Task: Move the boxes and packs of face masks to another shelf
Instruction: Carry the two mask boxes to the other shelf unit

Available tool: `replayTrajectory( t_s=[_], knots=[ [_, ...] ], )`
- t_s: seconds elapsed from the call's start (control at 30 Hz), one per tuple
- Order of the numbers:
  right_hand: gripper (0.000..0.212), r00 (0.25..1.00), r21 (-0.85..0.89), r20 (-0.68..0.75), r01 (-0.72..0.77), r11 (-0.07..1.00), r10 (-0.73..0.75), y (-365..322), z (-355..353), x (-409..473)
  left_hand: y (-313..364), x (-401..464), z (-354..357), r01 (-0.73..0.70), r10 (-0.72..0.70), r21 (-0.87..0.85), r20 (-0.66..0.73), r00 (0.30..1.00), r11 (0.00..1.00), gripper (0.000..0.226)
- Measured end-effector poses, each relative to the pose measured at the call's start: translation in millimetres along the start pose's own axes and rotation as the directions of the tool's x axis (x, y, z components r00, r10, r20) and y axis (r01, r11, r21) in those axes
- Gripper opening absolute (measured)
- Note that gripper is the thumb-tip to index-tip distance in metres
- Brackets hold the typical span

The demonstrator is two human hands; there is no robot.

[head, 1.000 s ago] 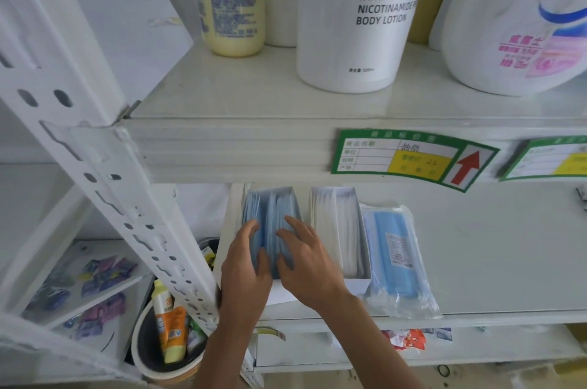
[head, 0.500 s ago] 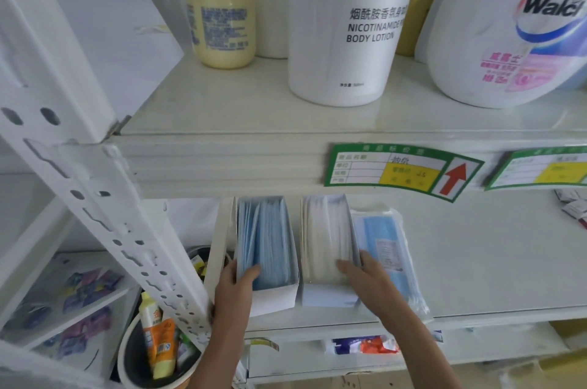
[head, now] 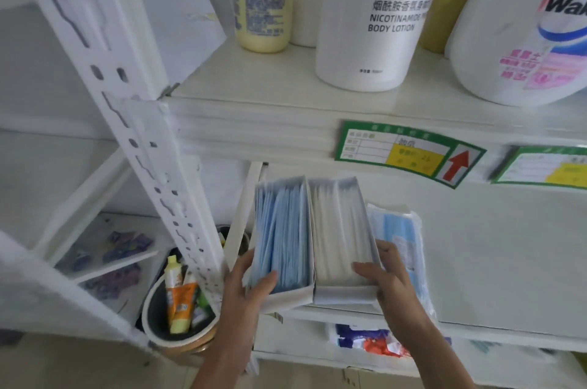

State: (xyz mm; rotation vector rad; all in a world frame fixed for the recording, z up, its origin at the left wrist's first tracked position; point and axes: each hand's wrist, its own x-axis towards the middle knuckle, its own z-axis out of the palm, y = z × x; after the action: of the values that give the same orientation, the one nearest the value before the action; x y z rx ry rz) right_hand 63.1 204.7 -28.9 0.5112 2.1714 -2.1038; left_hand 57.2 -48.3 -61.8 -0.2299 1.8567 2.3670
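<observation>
Two open white boxes stand side by side at the front left of the lower shelf. The left box holds blue masks, the right box holds white masks. My left hand grips the near left corner of the blue box, thumb over its rim. My right hand grips the near right corner of the white box. Both boxes are tilted up toward me, their near ends over the shelf's front edge. A plastic pack of blue masks lies flat on the shelf right of the boxes, partly behind my right hand.
The upper shelf carries a yellow bottle, a white body lotion bottle and a large detergent jug. A perforated white upright slants at the left. A bucket of tubes stands below left.
My right hand moved from the blue box to the white box's right side. Both boxes have been drawn forward and lifted at the near end.
</observation>
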Motion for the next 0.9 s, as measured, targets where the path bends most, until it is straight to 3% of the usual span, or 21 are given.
replayTrajectory(
  t_s=[0.17,0.23,0.3,0.57,0.67,0.9],
  knots=[
    [0.073,0.974,0.147,0.228,-0.026,0.989,-0.008,31,-46,-17,-25,-63,8,0.026,-0.027,-0.054,-0.021,0.999,0.998,0.097],
    [0.088,0.934,0.13,0.357,-0.072,0.989,0.021,39,-58,-28,-35,-90,12,0.058,-0.062,-0.075,-0.047,0.997,0.996,0.107],
    [0.095,0.88,0.062,0.475,-0.047,0.997,0.012,43,-64,-43,-43,-117,18,0.047,-0.049,-0.064,-0.04,0.998,0.997,0.103],
    [0.112,0.778,-0.045,0.628,0.019,0.999,0.013,45,-44,-99,-79,-216,-2,-0.039,0.012,-0.11,-0.24,0.971,0.993,0.083],
    [0.119,0.725,-0.059,0.687,-0.003,0.998,0.043,51,-23,-116,-104,-246,-27,-0.053,0.013,-0.093,-0.387,0.922,0.994,0.077],
    [0.116,0.629,-0.078,0.771,-0.063,0.995,0.101,67,19,-141,-138,-294,-65,-0.044,0.051,0.025,-0.588,0.807,0.999,0.085]
  ],
)
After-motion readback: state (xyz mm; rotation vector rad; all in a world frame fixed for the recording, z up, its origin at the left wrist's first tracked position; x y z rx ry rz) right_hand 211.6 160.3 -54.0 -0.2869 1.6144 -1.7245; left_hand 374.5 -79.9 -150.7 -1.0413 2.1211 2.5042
